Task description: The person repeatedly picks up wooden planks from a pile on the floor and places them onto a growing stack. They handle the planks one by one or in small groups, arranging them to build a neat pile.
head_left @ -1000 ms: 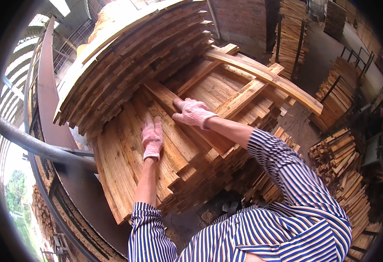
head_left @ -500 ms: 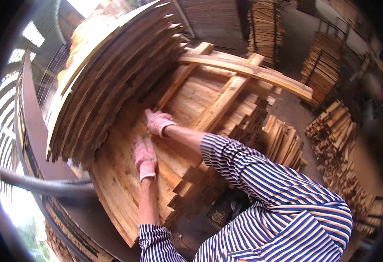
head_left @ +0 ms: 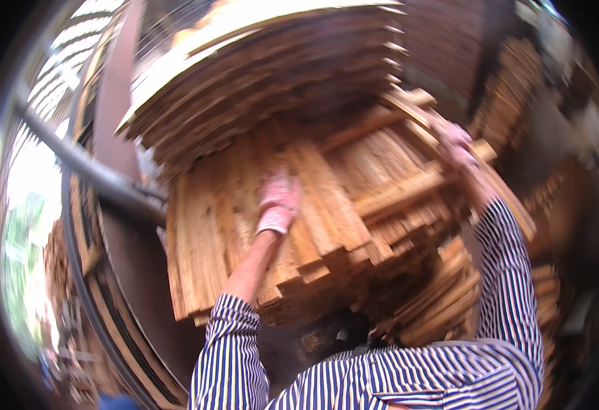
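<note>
My left hand point(head_left: 280, 199), in a pink-and-white knit glove, lies with its fingers stretched out on a layer of side-by-side wooden boards point(head_left: 207, 239). To the right, my right hand point(head_left: 456, 145), gloved the same way and smeared by motion, closes over a long wooden batten point(head_left: 508, 198). That batten rests across two wooden crosspieces, the nearer one point(head_left: 402, 193) lying over the boards at the right of the stack. Behind my left hand rises a tall pile of layered boards point(head_left: 265, 82), its uneven ends showing.
A grey metal pipe point(head_left: 101, 167) juts in from the left towards the stack. Beside it stands a dark upright metal panel point(head_left: 118, 89). Bundles of wood strips point(head_left: 443, 294) lie at the lower right, and a blurred wood stack point(head_left: 511, 89) stands farther back.
My right hand has left the boards and reached right to the batten. My left hand stays on the boards, shifted across them. The whole view has turned.
</note>
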{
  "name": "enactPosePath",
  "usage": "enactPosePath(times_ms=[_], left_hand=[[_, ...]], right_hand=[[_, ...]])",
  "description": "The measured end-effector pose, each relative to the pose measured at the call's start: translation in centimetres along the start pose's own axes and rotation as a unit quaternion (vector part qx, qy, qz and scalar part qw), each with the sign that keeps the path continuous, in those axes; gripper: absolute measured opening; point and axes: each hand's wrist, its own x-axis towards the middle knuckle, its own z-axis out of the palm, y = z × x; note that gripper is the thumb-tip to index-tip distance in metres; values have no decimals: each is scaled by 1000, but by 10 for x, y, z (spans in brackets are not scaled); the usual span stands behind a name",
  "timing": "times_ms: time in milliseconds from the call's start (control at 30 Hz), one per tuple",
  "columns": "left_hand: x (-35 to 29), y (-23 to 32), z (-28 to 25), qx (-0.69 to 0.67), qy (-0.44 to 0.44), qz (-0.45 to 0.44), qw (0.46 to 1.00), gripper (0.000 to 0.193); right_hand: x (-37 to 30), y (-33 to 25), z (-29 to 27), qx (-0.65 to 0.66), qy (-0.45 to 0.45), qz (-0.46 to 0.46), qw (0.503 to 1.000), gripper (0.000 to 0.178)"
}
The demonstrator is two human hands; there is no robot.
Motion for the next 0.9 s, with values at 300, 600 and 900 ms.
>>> enactPosePath(times_ms=[300,600,900], left_hand=[[-30,-5,-29,55,-42,-53,996,64],[-2,-11,-30,-22,-102,303,947,46],[-20,-32,-54,347,-276,251,860,31]], right_hand=[[38,-231,-108,374,33,-82,923,39],[159,-516,-127,318,-33,-336,886,49],[115,-505,-167,352,-68,-446,820,46]])
